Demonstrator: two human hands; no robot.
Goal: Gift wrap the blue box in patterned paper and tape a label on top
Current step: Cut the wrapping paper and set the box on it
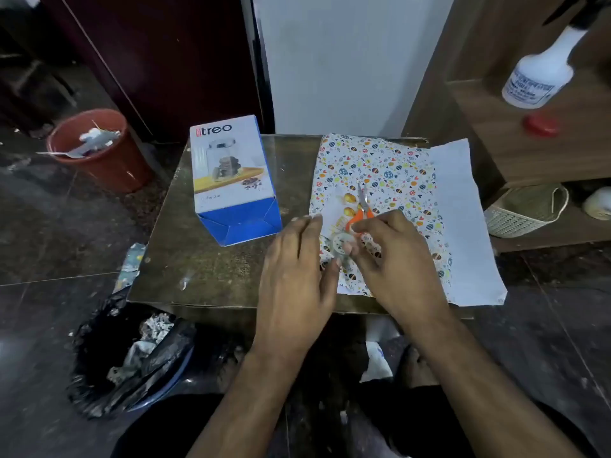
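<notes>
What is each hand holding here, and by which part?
Both hands, left hand and right hand, pinch the tape roll by its rim; scissors lie unheld.

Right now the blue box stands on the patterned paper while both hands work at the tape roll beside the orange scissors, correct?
Not quite. In the head view the blue box stands on the bare table, left of the patterned paper, not on it. The rest holds: both hands, left and right, work at the tape roll beside the orange scissors.

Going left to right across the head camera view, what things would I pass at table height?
Red bin → blue box → left hand → right hand → white back of the patterned paper → woven basket.
</notes>
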